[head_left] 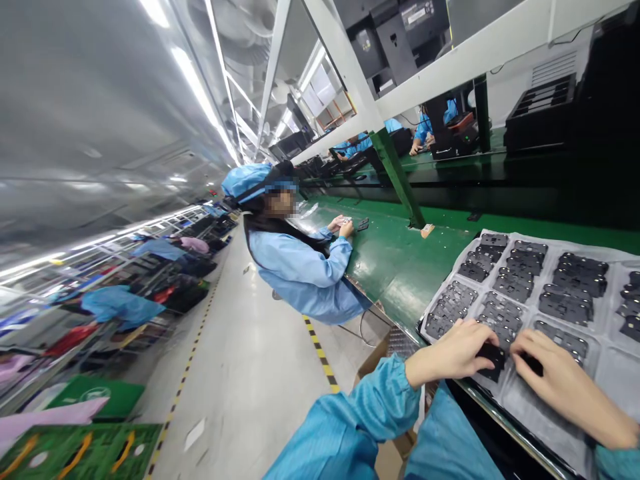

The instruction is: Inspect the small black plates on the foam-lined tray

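Hands above a pale tray of black parts, right side of the green desk.
Left hand: fingers grasping a black piece over the tray's near side; right hand: fingers curled just beside, grip cannot be told.

Bare left hand and right hand, fingers slim. Left sleeve: turquoise-blue workwear fabric, loose cut, slight sheen, lots of creases, gathered into a puckered cuff at the wrist. Right sleeve: only a strip in view at the frame corner, similar blue-green. Lap garment: same blue family, smoother, long soft folds. Rest of the outfit out of frame
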The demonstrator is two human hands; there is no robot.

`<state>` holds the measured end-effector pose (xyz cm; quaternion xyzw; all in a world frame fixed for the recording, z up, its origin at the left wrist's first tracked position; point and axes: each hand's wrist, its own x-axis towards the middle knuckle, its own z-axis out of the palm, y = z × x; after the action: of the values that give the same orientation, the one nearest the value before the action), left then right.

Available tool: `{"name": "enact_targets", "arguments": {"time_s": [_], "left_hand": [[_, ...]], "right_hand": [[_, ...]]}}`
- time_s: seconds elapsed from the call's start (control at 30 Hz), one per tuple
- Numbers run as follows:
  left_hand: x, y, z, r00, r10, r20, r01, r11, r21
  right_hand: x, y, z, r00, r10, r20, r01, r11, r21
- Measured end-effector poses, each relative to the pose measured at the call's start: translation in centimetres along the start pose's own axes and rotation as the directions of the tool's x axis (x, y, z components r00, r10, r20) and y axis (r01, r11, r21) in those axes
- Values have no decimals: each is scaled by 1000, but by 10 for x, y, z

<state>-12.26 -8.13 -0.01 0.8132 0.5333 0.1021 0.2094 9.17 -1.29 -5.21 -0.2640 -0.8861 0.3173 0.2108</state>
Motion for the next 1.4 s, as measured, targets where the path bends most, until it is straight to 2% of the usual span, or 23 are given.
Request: {"name": "enact_targets", "arguments": {"time_s": [0.13,0.3,0.57,0.7,0.83,0.93,1.03,1.1,1.17,1.27,1.33,1.4], "left_hand": [[-1,-5,2,1000,22,-8,-22,998,-58],[-9,-8,13,997,4,-76,-10,997,-80],[-21,-15,23,978,12,-209,-22,999,-47],[-24,-16,27,961,-38,-275,14,996,-90],[-20,-22,29,955,-75,-287,40,991,-124],[-21,-23,28,964,-21,-267,-12,993,-120],[-25,-24,30,976,50,-212,-63,997,-55],[-22,-28,30,968,94,-233,-106,994,-38],[-8,-31,22,944,126,-304,-149,987,-52],[41,-19,-12,912,163,-377,-211,973,-89],[97,2,-36,905,229,-359,-288,950,-120],[173,25,-47,880,315,-357,-376,919,-117]], "right_hand": [[0,-2,-14,976,-2,-219,0,1000,-9],[1,-12,-27,932,30,-362,-43,999,-27],[5,-16,-38,901,116,-418,-164,983,-80],[4,-21,-44,885,164,-436,-230,968,-103],[8,-18,-44,876,201,-438,-266,959,-93],[9,-17,-41,874,206,-441,-267,960,-80],[9,-21,-39,850,233,-472,-255,967,18],[8,-19,-37,835,212,-507,-213,975,56],[7,-14,-35,818,209,-535,-201,977,75],[6,-8,-30,788,227,-572,-202,973,109],[5,-9,-26,779,238,-580,-201,971,128],[4,-10,-22,772,257,-581,-205,966,156]]}}
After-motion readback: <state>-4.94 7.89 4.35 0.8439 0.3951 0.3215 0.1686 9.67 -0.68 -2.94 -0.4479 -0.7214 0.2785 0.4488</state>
